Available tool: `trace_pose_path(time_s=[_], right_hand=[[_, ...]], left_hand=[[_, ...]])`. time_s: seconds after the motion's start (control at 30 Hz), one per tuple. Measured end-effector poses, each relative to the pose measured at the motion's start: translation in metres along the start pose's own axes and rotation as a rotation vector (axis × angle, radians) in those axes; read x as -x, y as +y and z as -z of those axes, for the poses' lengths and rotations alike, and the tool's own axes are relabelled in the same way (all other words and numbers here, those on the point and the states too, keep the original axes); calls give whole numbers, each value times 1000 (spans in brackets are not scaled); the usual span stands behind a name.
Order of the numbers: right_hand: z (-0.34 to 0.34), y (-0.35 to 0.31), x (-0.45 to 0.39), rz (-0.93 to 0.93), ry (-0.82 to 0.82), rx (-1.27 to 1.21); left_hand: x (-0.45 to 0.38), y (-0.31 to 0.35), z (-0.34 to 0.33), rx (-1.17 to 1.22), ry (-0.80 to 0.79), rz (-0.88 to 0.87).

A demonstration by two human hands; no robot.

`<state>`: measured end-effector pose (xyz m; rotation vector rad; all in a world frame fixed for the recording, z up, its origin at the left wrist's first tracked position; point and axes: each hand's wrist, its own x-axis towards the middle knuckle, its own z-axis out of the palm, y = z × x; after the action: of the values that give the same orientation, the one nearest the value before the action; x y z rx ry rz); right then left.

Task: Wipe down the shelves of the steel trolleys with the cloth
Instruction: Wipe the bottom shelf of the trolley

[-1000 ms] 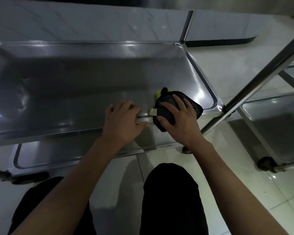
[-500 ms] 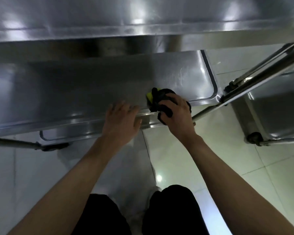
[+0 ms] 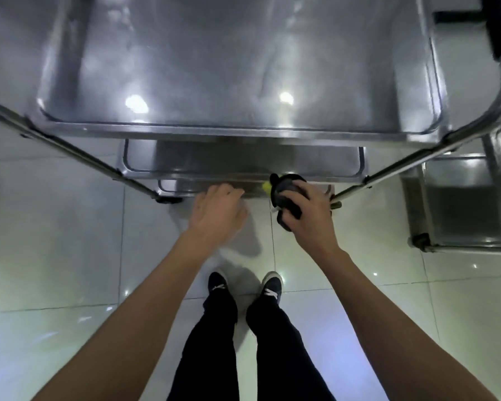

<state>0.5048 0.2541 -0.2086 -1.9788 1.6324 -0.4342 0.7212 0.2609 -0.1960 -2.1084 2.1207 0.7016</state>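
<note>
The dark grey cloth with a yellow-green patch (image 3: 285, 195) is sitting bunched inside the right hand (image 3: 307, 215), whose fingers are curling over it from above and gripping it. The cloth is hanging in front of the near edge of the lower shelves of the steel trolley, toward their right corner; whether it is touching the metal, I cannot tell. The yellow-green part is showing at the left side of the bundle, and a small pale tag is sticking out just under it.

The left hand (image 3: 219, 211) is reaching toward the same near edge, just to the left of the cloth. Its fingers are relaxed and a little bent, holding nothing, and their tips are lying at the rim of the lowest shelf (image 3: 203, 186).

The shiny steel trolley with three stacked shelves (image 3: 229, 131) is filling the upper part of the view. Its top shelf (image 3: 214, 68) is reflecting two bright lights near its near edge. Below it, the middle shelf (image 3: 243, 160) is showing only a narrow strip. Slanted steel legs are running down from both near corners of the top shelf.

A second steel trolley (image 3: 460, 198) is standing to the right, just beside the first one, with a castor at its near corner. The person's black trousers and black shoes with white marks (image 3: 245, 285) are standing on the glossy pale tiled floor (image 3: 70, 241), near the trolley.
</note>
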Motion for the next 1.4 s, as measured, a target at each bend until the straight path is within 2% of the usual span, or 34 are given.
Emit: trace_pose_path(time_s=[0.17,0.4,0.73,0.9,1.13,1.4], right_hand=[[35,-75,13,136,-105,-1],[19,-186,12,350,-209,20],[-78,-381,19,604,-335,91],[-133,-480,32,701,-369,52],[-174,-564,21,757,-348,43],[-221,-621,-59,721,-367,16]], left_hand=[[74,-12,61,15,34,94],[154,-74,112,48,135,266],[277,-265,136,131,251,510],[334,-353,150,173,294,629],[350,-423,188,189,372,651],[303,-507,230,120,323,645]])
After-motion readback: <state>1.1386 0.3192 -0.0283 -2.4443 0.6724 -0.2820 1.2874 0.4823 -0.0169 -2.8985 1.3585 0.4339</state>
